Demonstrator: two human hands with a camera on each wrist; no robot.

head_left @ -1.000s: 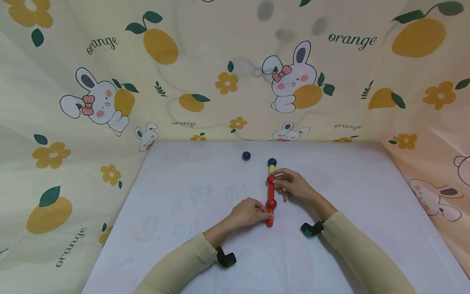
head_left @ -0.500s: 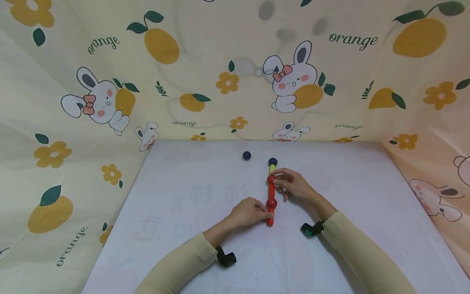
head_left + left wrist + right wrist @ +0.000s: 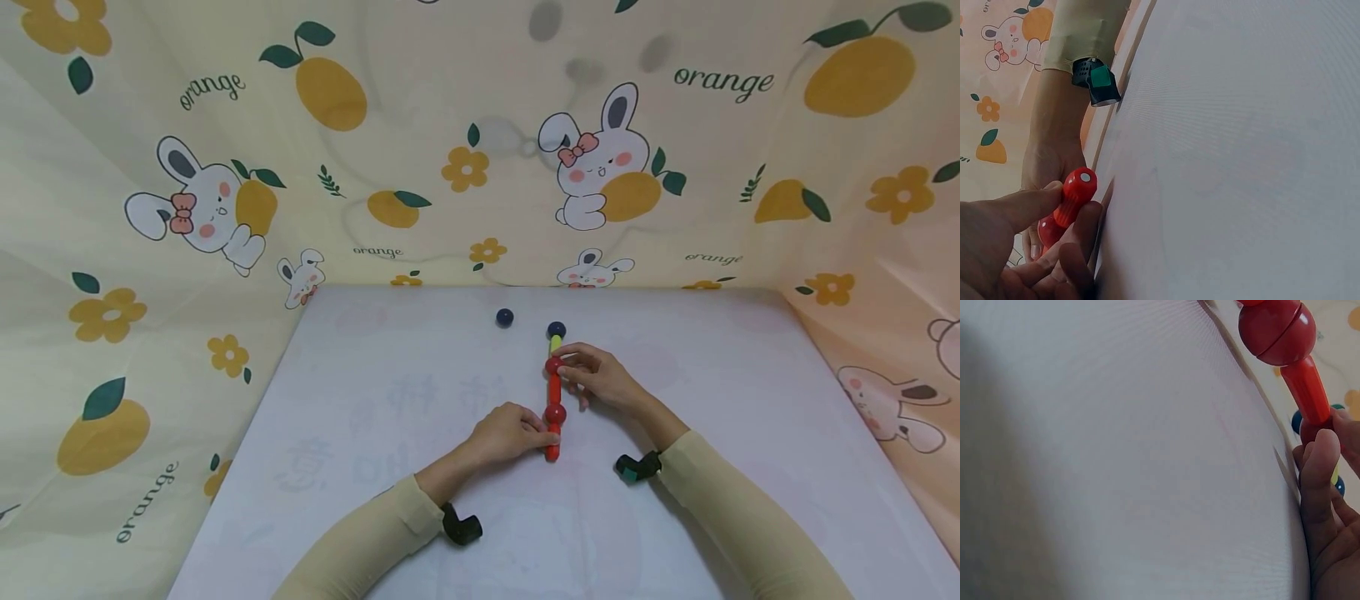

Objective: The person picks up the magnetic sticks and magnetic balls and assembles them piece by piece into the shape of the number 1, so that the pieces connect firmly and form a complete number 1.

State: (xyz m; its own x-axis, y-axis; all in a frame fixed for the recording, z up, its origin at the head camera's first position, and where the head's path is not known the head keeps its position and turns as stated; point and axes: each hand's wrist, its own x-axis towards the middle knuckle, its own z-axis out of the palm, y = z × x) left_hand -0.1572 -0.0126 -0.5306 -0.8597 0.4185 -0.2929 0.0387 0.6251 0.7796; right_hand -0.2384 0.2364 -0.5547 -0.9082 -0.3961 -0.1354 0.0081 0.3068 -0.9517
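A straight chain of magnetic building rods and balls lies on the white table, pointing away from me. My left hand [image 3: 506, 435] pinches the nearest red rod [image 3: 552, 454] between thumb and fingers; its free end shows a pale round disc in the left wrist view. Beyond it come a red ball [image 3: 555, 414], with a seam visible in the right wrist view, and a second red rod [image 3: 1307, 390]. My right hand [image 3: 603, 379] pinches the farther red ball [image 3: 553, 366], partly covering it. A yellow-green rod [image 3: 555, 343] and a dark blue ball [image 3: 557, 331] form the far end.
One loose dark blue ball [image 3: 505, 317] sits left of the chain's far end, near the table's back edge. A cloth printed with rabbits and oranges [image 3: 420, 167] hangs behind and beside the white table [image 3: 375, 358]. Each wrist carries a small black camera [image 3: 462, 528].
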